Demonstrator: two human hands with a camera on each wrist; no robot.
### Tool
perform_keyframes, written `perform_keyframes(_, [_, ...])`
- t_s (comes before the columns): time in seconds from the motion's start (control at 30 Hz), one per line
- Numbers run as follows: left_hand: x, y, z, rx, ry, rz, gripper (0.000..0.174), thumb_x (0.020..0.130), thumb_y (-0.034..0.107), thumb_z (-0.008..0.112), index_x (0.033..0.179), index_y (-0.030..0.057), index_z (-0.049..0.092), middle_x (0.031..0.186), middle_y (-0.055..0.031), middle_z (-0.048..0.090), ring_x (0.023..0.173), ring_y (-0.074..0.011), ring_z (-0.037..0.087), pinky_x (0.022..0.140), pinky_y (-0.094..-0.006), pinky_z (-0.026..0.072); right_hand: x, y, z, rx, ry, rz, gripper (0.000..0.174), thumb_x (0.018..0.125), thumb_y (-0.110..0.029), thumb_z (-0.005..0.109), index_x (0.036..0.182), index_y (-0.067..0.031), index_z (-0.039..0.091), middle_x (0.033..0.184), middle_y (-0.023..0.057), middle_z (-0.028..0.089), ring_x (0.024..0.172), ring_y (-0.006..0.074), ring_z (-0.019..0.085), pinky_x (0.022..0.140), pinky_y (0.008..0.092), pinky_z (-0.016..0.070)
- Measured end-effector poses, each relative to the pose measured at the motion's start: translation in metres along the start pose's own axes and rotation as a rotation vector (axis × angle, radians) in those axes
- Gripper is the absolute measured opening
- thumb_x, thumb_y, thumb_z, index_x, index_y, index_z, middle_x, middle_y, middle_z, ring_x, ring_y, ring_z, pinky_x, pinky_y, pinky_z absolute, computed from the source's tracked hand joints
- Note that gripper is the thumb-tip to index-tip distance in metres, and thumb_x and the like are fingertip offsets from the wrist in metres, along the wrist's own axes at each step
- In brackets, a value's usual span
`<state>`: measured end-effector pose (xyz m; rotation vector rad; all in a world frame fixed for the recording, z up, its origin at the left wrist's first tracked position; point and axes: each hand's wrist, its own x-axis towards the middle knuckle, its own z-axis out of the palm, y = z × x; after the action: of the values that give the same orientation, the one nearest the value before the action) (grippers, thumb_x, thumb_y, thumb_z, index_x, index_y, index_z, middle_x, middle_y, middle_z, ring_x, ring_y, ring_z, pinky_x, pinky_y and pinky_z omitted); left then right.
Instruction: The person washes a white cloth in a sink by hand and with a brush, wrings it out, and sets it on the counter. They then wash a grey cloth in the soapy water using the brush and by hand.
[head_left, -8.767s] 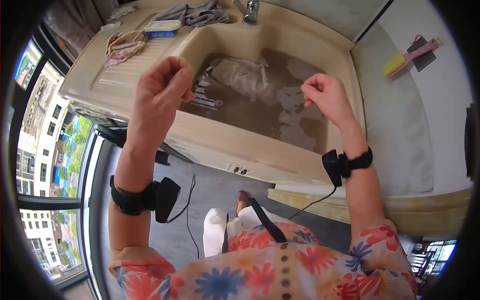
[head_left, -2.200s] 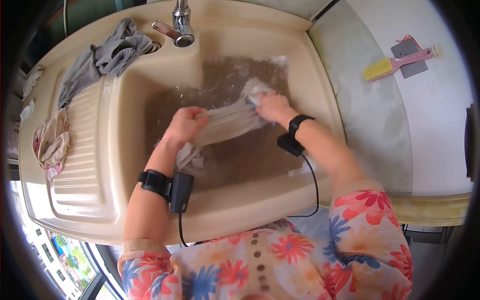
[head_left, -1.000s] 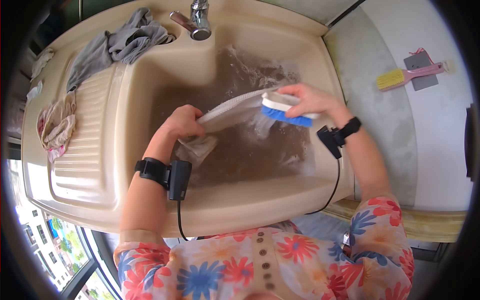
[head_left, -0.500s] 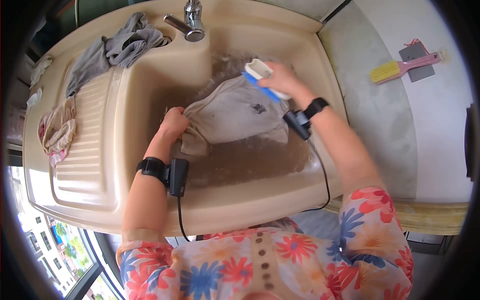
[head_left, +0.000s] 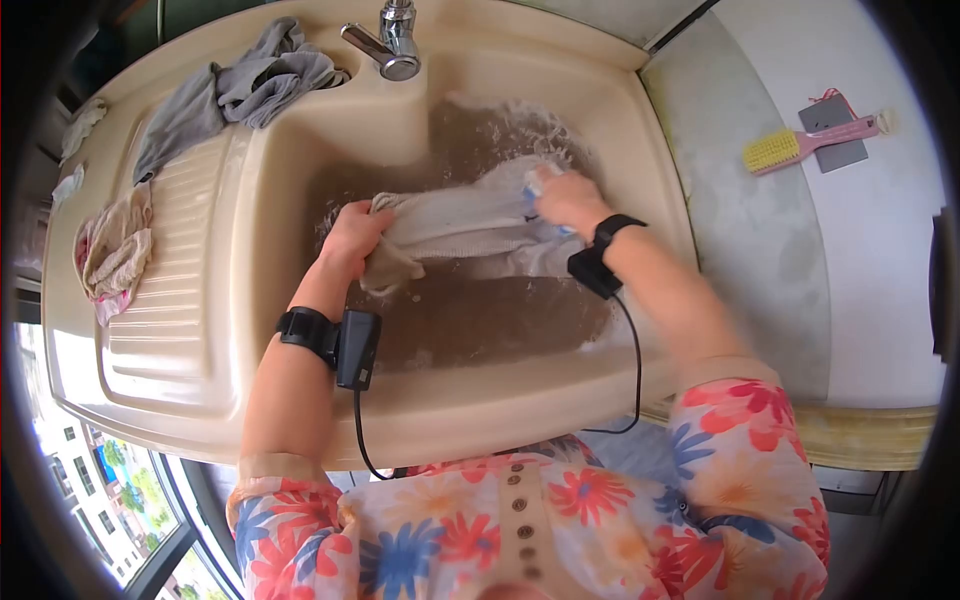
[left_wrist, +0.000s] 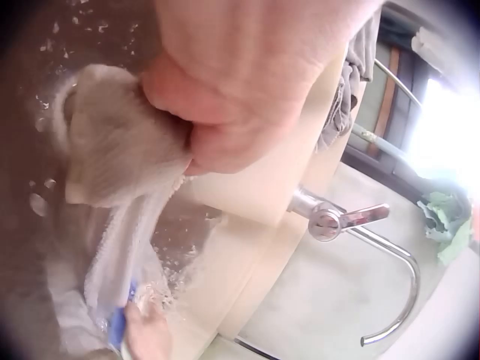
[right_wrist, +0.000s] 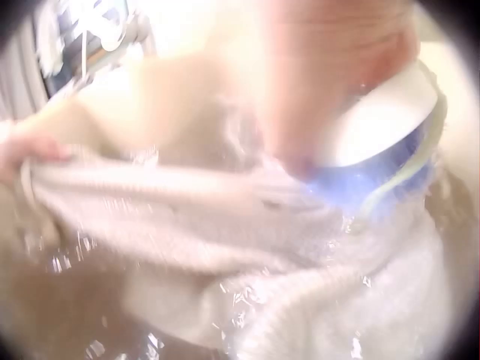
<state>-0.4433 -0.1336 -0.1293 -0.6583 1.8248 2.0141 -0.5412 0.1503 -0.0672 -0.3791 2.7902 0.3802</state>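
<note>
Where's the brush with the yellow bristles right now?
In the head view, the yellow-bristled brush lies on the ledge to the person's right, beyond the sink, its pink handle across a gray square.

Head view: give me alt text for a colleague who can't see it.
The left hand grips a pale, wet cloth in a sink of murky water, while the right hand holds a blue-bristled brush against it. Grey cloth lies left of the tap; a pink brush lies right of the sink.

Person's attire: floral blouse [head_left: 590, 495].
Red, blue, orange flowers on white; beige placket [head_left: 520, 490], dark round buttons [head_left: 519, 504], beige cuffs [head_left: 285, 466]; black wrist straps [head_left: 307, 335], boxy camera units [head_left: 358, 350], black cables [head_left: 362, 430].
</note>
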Motion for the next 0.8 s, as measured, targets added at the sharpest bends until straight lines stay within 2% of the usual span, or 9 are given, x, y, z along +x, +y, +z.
perform_keyframes(0.07, [-0.002, -0.001, 0.005, 0.120, 0.006, 0.062, 0.045, 0.075, 0.022, 0.059, 0.110, -0.0050, 0.053, 0.092, -0.0154, 0.062, 0.090, -0.0265, 0.060, 0.078, -0.0354, 0.0470, 0.006, 0.011, 0.005, 0.104, 0.080, -0.025, 0.055, 0.079, -0.029, 0.048, 0.129, -0.0087, 0.038, 0.103, 0.0154, 0.061, 0.094, 0.0308, 0.060, 0.080, 0.0388, 0.0471])
perform_keyframes(0.13, [-0.003, -0.008, 0.006, 0.781, 0.148, 0.226, 0.047, 0.070, 0.023, 0.063, 0.105, -0.0061, 0.056, 0.100, -0.0220, 0.061, 0.094, -0.0308, 0.060, 0.083, -0.0342, 0.0465, -0.011, -0.006, -0.027, 0.327, 0.056, -0.067, 0.059, 0.080, -0.033, 0.048, 0.132, -0.0114, 0.035, 0.107, 0.0174, 0.059, 0.095, 0.0324, 0.058, 0.081, 0.0407, 0.0460])
perform_keyframes(0.23, [-0.017, -0.001, 0.018, 1.062, 0.011, 0.007, 0.040, 0.068, 0.021, 0.062, 0.098, -0.0050, 0.061, 0.097, -0.0247, 0.061, 0.093, -0.0331, 0.060, 0.084, -0.0353, 0.0460, -0.046, -0.090, -0.033, 0.494, -0.068, -0.258, 0.064, 0.080, -0.039, 0.049, 0.137, -0.0202, 0.027, 0.100, 0.0222, 0.058, 0.089, 0.0376, 0.058, 0.079, 0.0435, 0.0462])
perform_keyframes(0.33, [-0.011, -0.006, 0.012, 0.856, 0.031, -0.011, 0.032, 0.067, 0.015, 0.058, 0.092, -0.0039, 0.063, 0.088, -0.0234, 0.062, 0.088, -0.0326, 0.061, 0.077, -0.0368, 0.0472, -0.060, -0.120, 0.021, 0.325, 0.063, -0.454, 0.066, 0.081, -0.036, 0.052, 0.138, -0.0206, 0.025, 0.103, 0.0314, 0.051, 0.087, 0.0421, 0.057, 0.079, 0.0457, 0.0459])
perform_keyframes(0.5, [-0.008, 0.003, -0.008, 0.253, 0.068, -0.080, 0.022, 0.069, 0.011, 0.053, 0.085, -0.0016, 0.059, 0.079, -0.0142, 0.060, 0.077, -0.0269, 0.060, 0.060, -0.0425, 0.0462, -0.007, 0.001, 0.023, 0.028, -0.120, -0.126, 0.062, 0.080, -0.029, 0.046, 0.137, -0.0145, 0.026, 0.105, 0.0144, 0.060, 0.095, 0.0288, 0.059, 0.081, 0.0386, 0.0460])
perform_keyframes(0.57, [-0.013, 0.010, -0.002, 0.253, 0.110, -0.106, 0.026, 0.070, 0.014, 0.056, 0.090, -0.0015, 0.060, 0.088, -0.0161, 0.061, 0.082, -0.0271, 0.060, 0.062, -0.0406, 0.0474, -0.013, 0.009, -0.002, -0.004, -0.140, -0.006, 0.063, 0.079, -0.030, 0.046, 0.136, -0.0129, 0.029, 0.106, 0.0147, 0.060, 0.098, 0.0297, 0.058, 0.082, 0.0387, 0.0455])
perform_keyframes(0.67, [-0.017, -0.001, 0.012, 0.328, 0.341, -0.016, 0.031, 0.071, 0.017, 0.060, 0.095, -0.0023, 0.060, 0.092, -0.0171, 0.062, 0.085, -0.0259, 0.060, 0.068, -0.0378, 0.0481, -0.016, 0.007, -0.012, 0.344, -0.021, 0.013, 0.062, 0.079, -0.035, 0.048, 0.135, -0.0134, 0.030, 0.110, 0.0165, 0.058, 0.102, 0.0310, 0.055, 0.085, 0.0393, 0.0444])
perform_keyframes(0.73, [-0.008, -0.019, 0.019, 0.648, -0.016, 0.155, 0.038, 0.072, 0.022, 0.063, 0.101, -0.0023, 0.059, 0.097, -0.0176, 0.062, 0.088, -0.0245, 0.060, 0.071, -0.0340, 0.0480, -0.029, -0.029, -0.021, 0.415, -0.009, -0.015, 0.063, 0.080, -0.036, 0.047, 0.136, -0.0139, 0.028, 0.107, 0.0174, 0.059, 0.098, 0.0321, 0.057, 0.083, 0.0399, 0.0457])
perform_keyframes(0.8, [-0.001, -0.020, 0.020, 0.584, 0.001, 0.079, 0.038, 0.072, 0.021, 0.063, 0.102, -0.0023, 0.058, 0.095, -0.0159, 0.062, 0.085, -0.0235, 0.061, 0.069, -0.0329, 0.0479, -0.038, -0.064, -0.013, 0.512, -0.076, -0.175, 0.064, 0.080, -0.038, 0.049, 0.136, -0.0152, 0.029, 0.102, 0.0228, 0.059, 0.093, 0.0361, 0.057, 0.080, 0.0418, 0.0448])
